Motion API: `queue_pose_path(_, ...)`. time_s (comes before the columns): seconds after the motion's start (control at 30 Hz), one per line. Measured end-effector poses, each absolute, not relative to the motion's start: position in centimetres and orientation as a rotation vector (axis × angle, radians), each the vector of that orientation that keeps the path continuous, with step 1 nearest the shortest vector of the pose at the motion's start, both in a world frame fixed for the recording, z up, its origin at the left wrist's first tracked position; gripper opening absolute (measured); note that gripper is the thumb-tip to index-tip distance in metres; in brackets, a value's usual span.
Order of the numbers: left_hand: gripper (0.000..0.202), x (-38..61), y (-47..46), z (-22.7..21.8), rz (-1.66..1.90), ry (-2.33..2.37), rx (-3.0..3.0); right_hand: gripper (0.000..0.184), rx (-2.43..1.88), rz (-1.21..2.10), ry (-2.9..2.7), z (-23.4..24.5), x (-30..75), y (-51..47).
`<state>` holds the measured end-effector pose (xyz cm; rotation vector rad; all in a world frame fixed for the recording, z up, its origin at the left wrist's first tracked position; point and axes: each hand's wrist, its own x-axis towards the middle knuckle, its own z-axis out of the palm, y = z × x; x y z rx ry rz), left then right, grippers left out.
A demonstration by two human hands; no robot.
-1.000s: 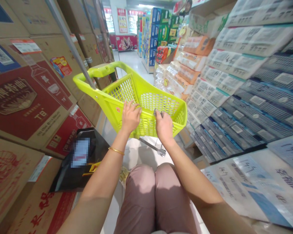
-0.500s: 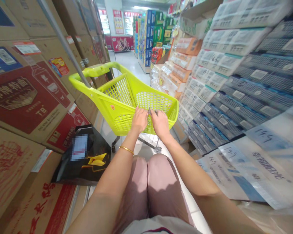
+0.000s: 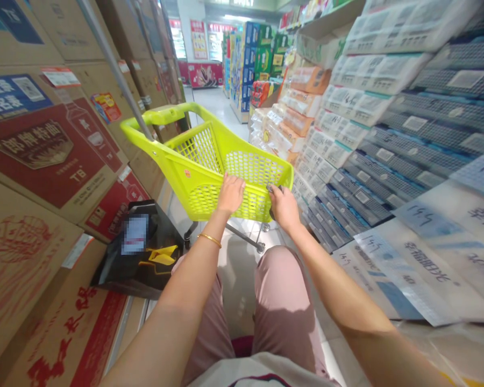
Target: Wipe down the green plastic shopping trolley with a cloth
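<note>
Beside stacked cartons [image 3: 52,145], a black bag [image 3: 145,271] sits near the cart [image 3: 175,167].

Right hand [image 3: 285,207], mid-frame: dark item [image 3: 270,188] mostly covered by fingers, can't tell what. Bag label [image 3: 135,235], lower left: pixelated, unreadable. Pole [image 3: 113,60], upper left: top cut off. Cartons [image 3: 20,244]: cropped at left edge. Packs [image 3: 391,35], upper right: cropped, blurry. Poster [image 3: 198,40], top center: text too small. Forearms [image 3: 181,301]: cut off at bottom.

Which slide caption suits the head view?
Both hands at a yellow-green shopping cart between stacked cartons and wrapped packs.
</note>
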<state>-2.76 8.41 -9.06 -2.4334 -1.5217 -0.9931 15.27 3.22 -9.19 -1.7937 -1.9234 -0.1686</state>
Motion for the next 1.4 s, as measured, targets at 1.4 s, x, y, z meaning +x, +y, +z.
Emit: queue_pose_path(1.4, 0.034, -3.6, 5.8, -10.4, -1.245, -1.455, -2.462, 0.043, -1.88, -0.354, -1.993, -8.9, 11.3, -0.5)
